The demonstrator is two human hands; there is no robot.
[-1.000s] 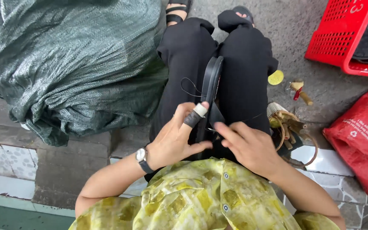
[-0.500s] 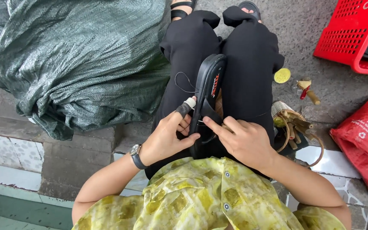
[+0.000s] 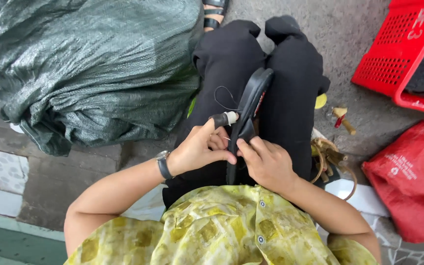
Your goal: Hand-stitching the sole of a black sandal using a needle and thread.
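Note:
A black shoe sole point(image 3: 252, 100) rests upright between my knees, on my black trousers. My left hand point(image 3: 199, 149) holds a small tool with a black handle and white collar point(image 3: 224, 118) against the sole's left edge, and a thin black thread point(image 3: 223, 94) loops from it. My right hand point(image 3: 266, 162) grips the lower end of the sole, fingers curled around it. A dark watch point(image 3: 163, 164) sits on my left wrist.
A large dark green woven sack point(image 3: 94, 68) fills the left side. A red plastic crate point(image 3: 401, 54) stands at the upper right and a red bag point(image 3: 410, 181) lies at the right. Brown sandals point(image 3: 330, 162) and small scraps point(image 3: 342, 120) lie by my right leg.
Both hands have shifted slightly up the sole, and the tool in my left hand now presses nearer its edge. The sole stays between my knees.

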